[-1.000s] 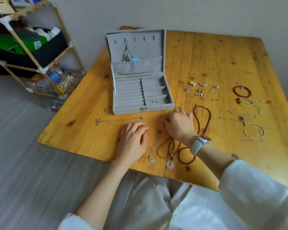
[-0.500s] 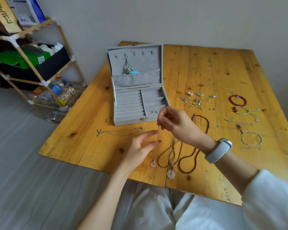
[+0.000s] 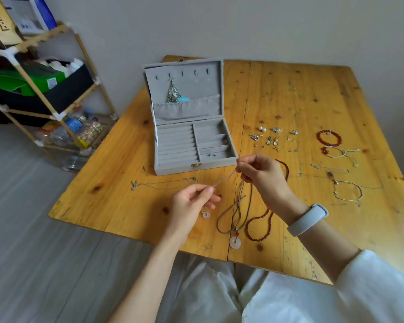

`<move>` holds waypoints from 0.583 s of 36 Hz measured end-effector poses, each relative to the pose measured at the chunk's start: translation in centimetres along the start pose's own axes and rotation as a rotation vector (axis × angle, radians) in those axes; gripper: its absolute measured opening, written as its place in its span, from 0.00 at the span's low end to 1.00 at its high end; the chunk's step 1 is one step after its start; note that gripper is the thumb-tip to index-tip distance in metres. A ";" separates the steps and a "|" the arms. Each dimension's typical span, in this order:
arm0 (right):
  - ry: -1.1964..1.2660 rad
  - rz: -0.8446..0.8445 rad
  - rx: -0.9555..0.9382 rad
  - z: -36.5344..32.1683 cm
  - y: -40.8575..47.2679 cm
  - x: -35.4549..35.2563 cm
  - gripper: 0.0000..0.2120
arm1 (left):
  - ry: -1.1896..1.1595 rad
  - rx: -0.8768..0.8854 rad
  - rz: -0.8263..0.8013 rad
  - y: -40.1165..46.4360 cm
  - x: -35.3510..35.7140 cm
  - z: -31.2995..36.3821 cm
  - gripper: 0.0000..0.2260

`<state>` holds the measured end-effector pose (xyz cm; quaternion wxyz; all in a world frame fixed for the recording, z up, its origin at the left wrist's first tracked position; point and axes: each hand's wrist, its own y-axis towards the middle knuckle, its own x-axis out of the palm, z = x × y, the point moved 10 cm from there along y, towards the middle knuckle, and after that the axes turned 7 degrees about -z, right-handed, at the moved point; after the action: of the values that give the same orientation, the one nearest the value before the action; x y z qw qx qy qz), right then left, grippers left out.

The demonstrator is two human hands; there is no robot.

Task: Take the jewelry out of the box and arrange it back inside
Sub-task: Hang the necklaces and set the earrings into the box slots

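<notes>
Nearest, in front of the open grey felt jewelry box point(image 3: 191, 145): a brown cord necklace with a round white stone ring point(image 3: 235, 241), flat on the yellow wooden table point(image 3: 117, 169). Just beside it, a long dark red bead necklace point(image 3: 258, 226).

A little closer to the box, left hand point(image 3: 189, 206) pinching a thin silver chain with a small white ring pendant point(image 3: 222, 180) between thumb and fingertips, pendant hanging below. Right hand point(image 3: 261, 174), with a grey wristband point(image 3: 307, 219), pinching the other end of the same chain, held up just in front of the box.

Left of the hands, another thin silver chain point(image 3: 163, 184) lying near the box front.

Right of the box: small silver earrings and pearl studs point(image 3: 272, 137), then a red bead bracelet point(image 3: 328, 137), a pale cord bracelet point(image 3: 341, 153) and a thin silver bangle point(image 3: 348, 190).

Inside the box: two tiny studs point(image 3: 211, 155) in the front right compartment. Silver jewelry with a blue piece point(image 3: 175, 95) hanging in the lid.

Far left of the box, a wooden shelf rack point(image 3: 33, 89).
</notes>
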<state>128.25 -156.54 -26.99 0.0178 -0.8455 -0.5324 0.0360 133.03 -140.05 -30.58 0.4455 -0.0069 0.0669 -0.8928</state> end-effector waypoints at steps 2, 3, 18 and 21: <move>-0.005 0.005 0.006 0.4 -0.1 -0.3 0.02 | -0.004 0.002 0.020 0.0 -0.2 0.0 0.04; -0.005 0.005 0.009 0.6 -0.2 -0.3 0.02 | -0.007 0.002 0.029 0.0 -0.3 0.0 0.04; -0.209 -0.121 -0.021 1.9 -1.3 0.3 0.06 | -0.124 -0.051 0.176 -0.1 -1.7 -0.3 0.05; -0.417 -0.224 -0.050 1.7 -1.4 1.2 0.10 | -0.079 -0.021 0.195 0.1 -2.3 0.2 0.05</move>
<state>127.36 -154.90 -28.67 -0.1096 -0.7556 -0.6158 0.1947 134.46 -138.29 -30.31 0.5325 -0.0402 0.0589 -0.8434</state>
